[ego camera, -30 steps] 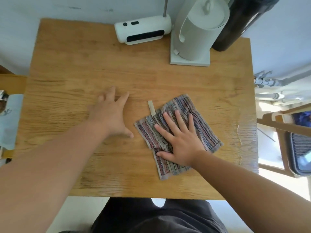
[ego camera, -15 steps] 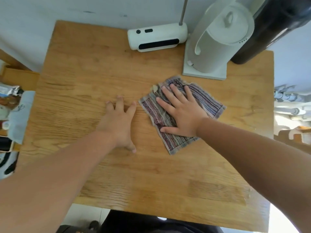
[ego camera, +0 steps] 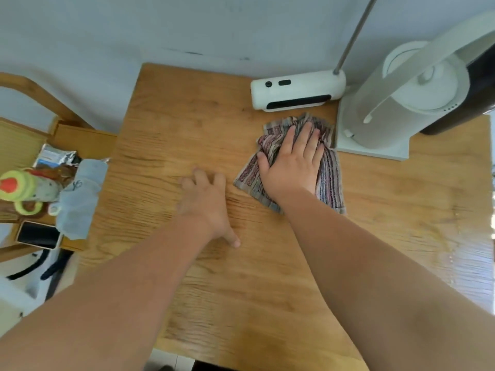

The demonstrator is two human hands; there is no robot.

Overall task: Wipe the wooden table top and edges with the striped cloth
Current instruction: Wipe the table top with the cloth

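Note:
The striped cloth [ego camera: 330,180] lies on the wooden table [ego camera: 187,124], its far end bunched up close to the white device and the kettle base. My right hand [ego camera: 293,163] presses flat on the cloth with straight, spread fingers. My left hand [ego camera: 207,203] rests palm down on the bare wood just left of the cloth, fingers spread and holding nothing.
A white device [ego camera: 297,91] with a metal rod [ego camera: 353,36] lies at the table's far edge. A white kettle [ego camera: 407,103] on its base stands at the far right, a dark container [ego camera: 479,84] behind it. Left of the table a shelf holds packets, a phone [ego camera: 37,234] and a toy.
My right hand has pushed the cloth away from me, from mid-table up to the white device and kettle base, bunching its far end. My left hand stayed flat on the wood.

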